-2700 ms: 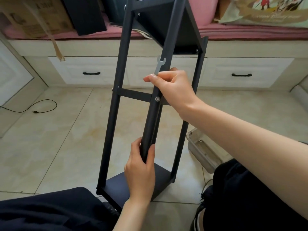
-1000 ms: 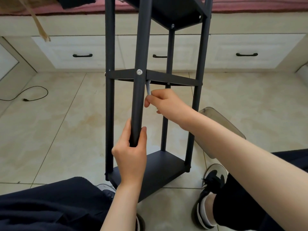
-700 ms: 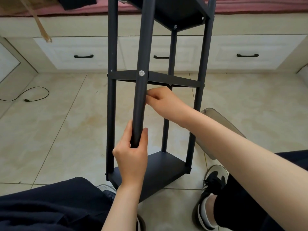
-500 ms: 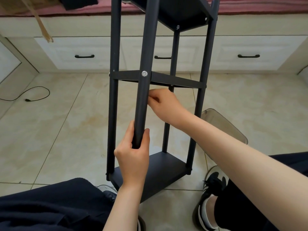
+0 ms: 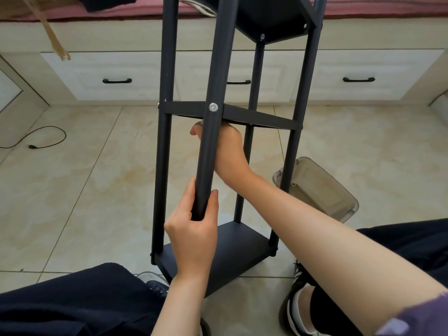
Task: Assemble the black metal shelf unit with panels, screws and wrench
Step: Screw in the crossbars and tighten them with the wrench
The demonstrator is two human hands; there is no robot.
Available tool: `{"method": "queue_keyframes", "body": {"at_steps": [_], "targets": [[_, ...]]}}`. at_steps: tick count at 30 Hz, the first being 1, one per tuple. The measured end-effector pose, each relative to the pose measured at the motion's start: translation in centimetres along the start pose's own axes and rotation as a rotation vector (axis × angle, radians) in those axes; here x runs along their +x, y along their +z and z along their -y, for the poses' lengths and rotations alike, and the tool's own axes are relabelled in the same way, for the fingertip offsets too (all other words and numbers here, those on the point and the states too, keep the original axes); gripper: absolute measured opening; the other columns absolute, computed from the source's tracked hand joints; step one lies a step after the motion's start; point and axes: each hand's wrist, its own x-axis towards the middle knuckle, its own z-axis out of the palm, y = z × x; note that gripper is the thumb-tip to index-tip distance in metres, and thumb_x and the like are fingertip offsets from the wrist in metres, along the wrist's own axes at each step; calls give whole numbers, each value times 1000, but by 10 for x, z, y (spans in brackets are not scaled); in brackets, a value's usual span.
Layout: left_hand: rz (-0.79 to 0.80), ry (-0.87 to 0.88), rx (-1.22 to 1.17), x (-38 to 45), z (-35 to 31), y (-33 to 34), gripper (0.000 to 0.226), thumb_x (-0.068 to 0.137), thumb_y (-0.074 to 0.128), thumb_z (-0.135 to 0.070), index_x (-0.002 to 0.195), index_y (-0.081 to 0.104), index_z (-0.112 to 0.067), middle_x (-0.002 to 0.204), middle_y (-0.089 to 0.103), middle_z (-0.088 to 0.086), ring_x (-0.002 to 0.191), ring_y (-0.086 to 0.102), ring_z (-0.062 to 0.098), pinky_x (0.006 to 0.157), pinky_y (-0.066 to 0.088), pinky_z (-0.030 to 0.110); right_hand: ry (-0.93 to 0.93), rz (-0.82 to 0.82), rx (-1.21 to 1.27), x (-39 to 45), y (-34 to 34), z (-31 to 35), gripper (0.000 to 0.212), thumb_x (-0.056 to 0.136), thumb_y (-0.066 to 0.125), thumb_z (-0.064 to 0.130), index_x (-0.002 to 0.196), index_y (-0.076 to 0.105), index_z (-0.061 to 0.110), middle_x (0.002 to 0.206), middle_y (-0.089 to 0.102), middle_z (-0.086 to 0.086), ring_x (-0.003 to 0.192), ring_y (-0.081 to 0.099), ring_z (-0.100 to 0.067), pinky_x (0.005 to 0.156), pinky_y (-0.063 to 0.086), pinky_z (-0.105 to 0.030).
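Observation:
The black metal shelf unit stands upright on the floor between my legs, with a bottom panel (image 5: pixel 232 253), a middle panel (image 5: pixel 261 116) and a top panel (image 5: pixel 274 18). My left hand (image 5: pixel 194 231) grips the lower part of the front post (image 5: pixel 218 69). A silver screw (image 5: pixel 213 107) sits where this post meets the middle panel. My right hand (image 5: pixel 230 151) reaches behind the post, just under the middle panel, fingers curled. Only a small grey tip of the wrench (image 5: pixel 200 122) shows above its fingers.
A clear plastic box (image 5: pixel 317 187) lies on the tiled floor right of the shelf. White drawers (image 5: pixel 116 76) with black handles run along the back. A black cable (image 5: pixel 46 137) lies at the left. My legs and a shoe (image 5: pixel 298 309) flank the shelf base.
My right hand came down from above the middle panel to below it, then slid left behind the front post, hiding most of the wrench. My left hand kept its grip.

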Motion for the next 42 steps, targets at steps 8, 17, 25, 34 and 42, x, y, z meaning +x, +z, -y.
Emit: {"method": "queue_keyframes", "body": {"at_steps": [8,17,25,34,42], "targets": [[14,-26,-10,-1,-3,2,38,91,72,-8,128,67,-10,70,59,3,57,48,17,52,42,25,-166,-87,-159,-3,0,-8,19,92,52,-4,100,69,-3,88,66,-12,80,58,-21,78,49,-36],[22,-49,1,-2,-8,1,41,90,72,-14,129,67,-2,78,63,-13,63,58,4,60,42,10,-11,146,-194,-19,-34,-4,32,101,43,14,76,57,-1,69,56,-16,62,46,-23,62,40,-34],[6,-59,-18,-4,-10,0,41,91,71,-17,131,65,-11,94,72,-9,73,66,7,67,52,14,27,298,-225,-26,-59,21,35,101,44,19,71,52,4,62,44,-3,61,39,-16,61,34,-32],[-4,-75,-37,-3,-4,-1,37,92,71,-14,128,67,-15,79,67,-8,62,59,14,55,46,16,5,326,-301,-20,-60,30,36,102,46,24,74,62,9,61,48,-3,56,43,-13,60,40,-29],[-4,-34,-21,-2,-3,-2,39,92,69,-16,129,67,-7,78,63,-10,61,56,6,57,40,7,-71,207,-250,-14,-39,19,31,101,49,20,86,71,4,74,64,-20,66,53,-35,62,47,-41]]}}
